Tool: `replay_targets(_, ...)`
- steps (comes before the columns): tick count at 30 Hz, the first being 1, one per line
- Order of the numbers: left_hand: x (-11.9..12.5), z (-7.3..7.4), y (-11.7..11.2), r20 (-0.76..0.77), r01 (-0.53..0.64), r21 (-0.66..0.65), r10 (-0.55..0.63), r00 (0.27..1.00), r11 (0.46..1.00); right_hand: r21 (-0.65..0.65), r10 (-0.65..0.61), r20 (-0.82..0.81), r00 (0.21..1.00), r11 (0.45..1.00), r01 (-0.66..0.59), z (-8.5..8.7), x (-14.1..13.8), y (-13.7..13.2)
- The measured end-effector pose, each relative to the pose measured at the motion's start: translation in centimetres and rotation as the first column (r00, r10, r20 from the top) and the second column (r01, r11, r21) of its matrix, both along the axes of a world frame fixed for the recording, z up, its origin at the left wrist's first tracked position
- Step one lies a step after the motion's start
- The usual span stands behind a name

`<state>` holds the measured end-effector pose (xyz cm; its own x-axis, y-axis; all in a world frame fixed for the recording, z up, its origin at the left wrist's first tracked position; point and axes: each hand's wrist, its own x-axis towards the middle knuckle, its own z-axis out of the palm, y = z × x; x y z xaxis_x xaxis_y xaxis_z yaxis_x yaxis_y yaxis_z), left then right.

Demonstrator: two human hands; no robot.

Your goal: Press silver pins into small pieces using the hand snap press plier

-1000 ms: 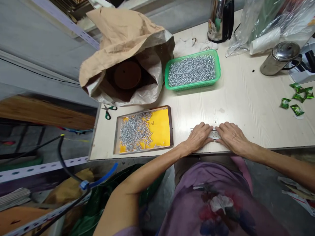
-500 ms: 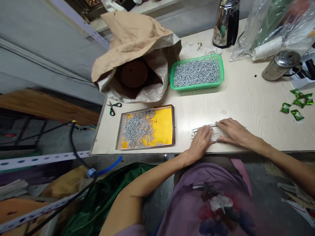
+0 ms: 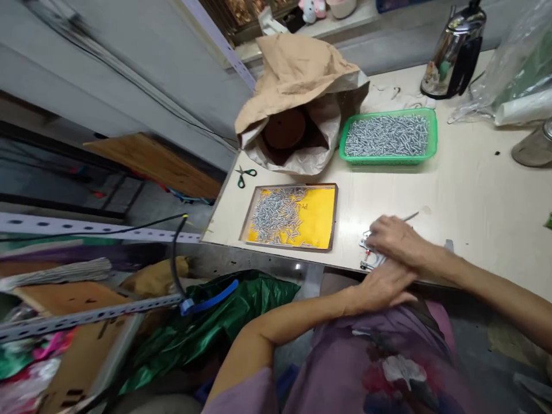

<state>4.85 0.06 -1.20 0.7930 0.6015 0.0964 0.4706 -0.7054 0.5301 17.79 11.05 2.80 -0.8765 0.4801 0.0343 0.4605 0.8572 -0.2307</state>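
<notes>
A small metal fixture (image 3: 364,265) with a red spot lies near the table's front edge, mostly covered by my hands. My right hand (image 3: 399,241) is over it, fingers curled down onto its far part; the fingertips are partly hidden. Below and crossing under the right hand is my left hand (image 3: 383,284), at the table edge beside the fixture. Its visible fingers are stretched to the right and somewhat blurred; the rest are hidden. A thin grey strip (image 3: 410,217) sticks out beyond my right hand. Another flat grey piece (image 3: 449,245) shows behind the right forearm.
Left of my hands is a shallow tray (image 3: 334,221) with a yellow bottom and many small metal pins (image 3: 276,215). Behind stand a green basket (image 3: 388,160) full of similar pins, a brown paper sack (image 3: 297,69) and a kettle (image 3: 452,54). Scissors (image 3: 242,176) lie at the left edge.
The view has swung left. My left hand has moved right and toward me, under the right hand. My right hand has moved left over the fixture, which now shows more raised parts.
</notes>
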Motion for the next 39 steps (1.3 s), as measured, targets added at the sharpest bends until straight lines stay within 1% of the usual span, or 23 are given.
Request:
replay_targets(2, -1.9, 0.4, -1.3, 0.046, 0.04, -0.025, -0.039, 0.998, 0.999, -0.01, 0.152, -0.006, 0.988, 0.988, -0.152, -0.5, -1.7, -1.1)
replay_targets(3, -3.2, 0.6, -1.7, 0.055, -0.009, -0.031, 0.011, 0.998, 0.999, 0.002, 0.194, -0.009, 0.981, 0.981, -0.194, -1.0, -2.2, -1.5)
replay_targets(5, -6.6, 1.2, -1.5, 0.028, -0.195, 0.015, 0.195, 0.98, 0.981, 0.019, 0.24, -0.041, 0.97, 0.971, -0.24, -2.1, -2.9, -1.8)
replay_targets(6, -8.5, 1.7, -0.8, 0.004, -0.298, 0.078, 0.299, 0.954, 0.951, 0.009, 0.249, -0.078, 0.965, 0.969, -0.249, -2.6, -3.0, -1.9)
replay_targets(7, -10.5, 2.2, 0.2, -0.02, -0.436, 0.162, 0.445, 0.895, 0.885, -0.022, 0.248, -0.132, 0.96, 0.967, -0.253, -2.9, -3.0, -1.8)
replay_targets(8, -12.5, 2.7, 1.5, -0.058, -0.579, 0.235, 0.606, 0.794, 0.781, -0.076, 0.237, -0.198, 0.951, 0.964, -0.256, -3.1, -2.9, -1.7)
replay_targets(10, -16.0, 3.5, 4.1, -0.131, -0.718, 0.35, 0.79, 0.598, 0.602, -0.2, 0.149, -0.36, 0.921, 0.952, -0.232, -2.7, -2.5, -1.2)
replay_targets(11, -17.4, 3.8, 5.3, -0.188, -0.741, 0.37, 0.826, 0.531, 0.56, -0.247, 0.066, -0.437, 0.897, 0.95, -0.19, -2.2, -2.2, -0.8)
replay_targets(13, -19.3, 3.9, 7.0, -0.308, -0.752, 0.366, 0.834, 0.457, 0.548, -0.277, -0.145, -0.549, 0.823, 0.961, -0.016, -0.7, -1.7, 0.6)
replay_targets(15, -20.0, 3.7, 7.8, -0.4, -0.746, 0.327, 0.8, 0.447, 0.58, -0.244, -0.355, -0.603, 0.714, 0.935, 0.258, 1.1, -1.1, 3.0)
replay_targets(17, -19.9, 3.4, 8.1, -0.452, -0.73, 0.306, 0.768, 0.453, 0.611, -0.185, -0.485, -0.617, 0.62, 0.855, 0.484, 2.6, -0.7, 6.1)
replay_targets(18, -19.8, 3.2, 8.1, -0.47, -0.719, 0.306, 0.756, 0.456, 0.624, -0.153, -0.516, -0.614, 0.597, 0.82, 0.551, 3.2, -0.5, 7.7)
replay_targets(19, -19.7, 3.1, 8.1, -0.487, -0.707, 0.315, 0.747, 0.453, 0.633, -0.123, -0.526, -0.607, 0.596, 0.802, 0.584, 3.7, -0.2, 9.4)
replay_targets(22, -19.9, 2.9, 8.2, -0.514, -0.666, 0.326, 0.718, 0.47, 0.67, -0.065, -0.503, -0.591, 0.63, 0.808, 0.585, 4.8, 0.8, 12.7)
replay_targets(24, -20.1, 3.1, 8.2, -0.507, -0.646, 0.309, 0.696, 0.509, 0.698, -0.05, -0.486, -0.6, 0.635, 0.816, 0.577, 5.1, 1.5, 12.6)
replay_targets(26, -20.2, 3.7, 8.1, -0.458, -0.658, 0.283, 0.701, 0.546, 0.698, -0.076, -0.482, -0.585, 0.652, 0.833, 0.548, 4.9, 2.0, 10.2)
replay_targets(29, -18.9, 5.0, 7.4, -0.267, -0.78, 0.168, 0.789, 0.553, 0.603, -0.174, -0.454, -0.457, 0.765, 0.889, 0.423, 3.4, 3.2, 4.2)
replay_targets(30, -17.9, 5.5, 7.1, -0.2, -0.828, 0.072, 0.821, 0.535, 0.557, -0.206, -0.428, -0.39, 0.815, 0.903, 0.376, 2.7, 3.7, 2.1)
replay_targets(32, -15.3, 6.2, 6.4, -0.129, -0.858, -0.222, 0.858, 0.497, 0.463, -0.249, -0.371, -0.254, 0.893, 0.917, 0.31, 1.1, 4.7, -1.8)
replay_targets(34, -12.0, 6.4, 5.8, -0.138, -0.756, -0.542, 0.848, 0.511, 0.367, -0.248, -0.355, -0.158, 0.921, 0.917, 0.311, -0.4, 5.6, -4.8)
replay_targets(35, -10.4, 6.3, 5.5, -0.15, -0.692, -0.65, 0.84, 0.522, 0.314, -0.236, -0.367, -0.13, 0.921, 0.914, 0.331, -1.0, 6.0, -5.9)
replay_targets(37, -7.5, 5.8, 5.0, -0.194, -0.606, -0.766, 0.823, 0.534, 0.213, -0.196, -0.412, -0.102, 0.906, 0.901, 0.387, -1.9, 6.3, -7.3)
replay_targets(39, -5.7, 5.1, 4.8, -0.25, -0.594, -0.792, 0.812, 0.527, 0.142, -0.164, -0.458, -0.088, 0.884, 0.882, 0.441, -2.3, 6.2, -8.1)
